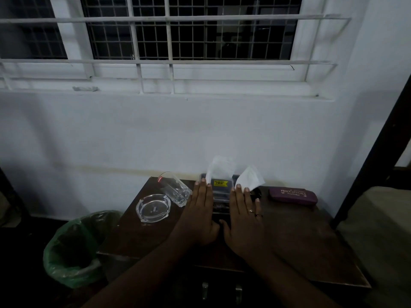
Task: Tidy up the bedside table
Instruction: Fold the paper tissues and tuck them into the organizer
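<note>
Nearest, low in the frame: left hand [201,215] and right hand [243,218], both flat with straight fingers, grasping nothing, flanking a dark box with a yellow label [220,192] at centre of the dark wooden bedside table [300,236]. White tissues [250,177] behind the fingertips. Left of centre: clear glass ashtray [153,208], clear glass tumbler [176,190]. Right: maroon spectacle case [293,195]. Lower left: green-lined bin [76,247].

A dim bedroom is showing: a wooden bedside table [289,236] sitting under a barred window [178,38], a bed [378,218] edging in.
</note>
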Demonstrator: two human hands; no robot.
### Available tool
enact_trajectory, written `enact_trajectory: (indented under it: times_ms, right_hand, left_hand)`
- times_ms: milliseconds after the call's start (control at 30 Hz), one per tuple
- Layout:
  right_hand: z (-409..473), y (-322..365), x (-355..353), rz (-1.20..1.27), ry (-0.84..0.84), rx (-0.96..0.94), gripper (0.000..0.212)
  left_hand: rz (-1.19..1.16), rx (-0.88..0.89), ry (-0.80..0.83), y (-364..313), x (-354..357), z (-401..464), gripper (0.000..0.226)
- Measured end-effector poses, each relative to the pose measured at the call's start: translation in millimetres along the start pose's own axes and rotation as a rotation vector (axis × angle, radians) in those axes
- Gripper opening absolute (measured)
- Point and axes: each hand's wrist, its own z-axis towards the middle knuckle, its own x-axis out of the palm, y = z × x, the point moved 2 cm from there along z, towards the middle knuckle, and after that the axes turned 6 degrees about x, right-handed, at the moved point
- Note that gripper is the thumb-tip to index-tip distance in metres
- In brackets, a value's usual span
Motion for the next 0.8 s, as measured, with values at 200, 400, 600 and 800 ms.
enact_trajectory:
  times_ms: [200, 400, 600, 800]
  right_hand:
    - [24, -7, 15, 0.003, 0.000, 0.029, 0.088]
    - [40, -8, 23, 0.016, -0.013, 0.025, 0.089]
    - [51, -8, 30, -0.004, -0.040, 0.003, 0.083]
    - [56, -7, 33, 0.011, -0.045, 0.010, 0.085]
  left_hand:
    - [-0.033, -0.043, 0.016, 4, 10, 30, 0.097]
    - [0.015, -0.074, -0.012, 14, 18, 46, 0.097]
    - [0.032, -0.097, 0.004, 24, 22, 57, 0.098]
    - [0.041, -0.111, 0.018, 27, 21, 63, 0.095]
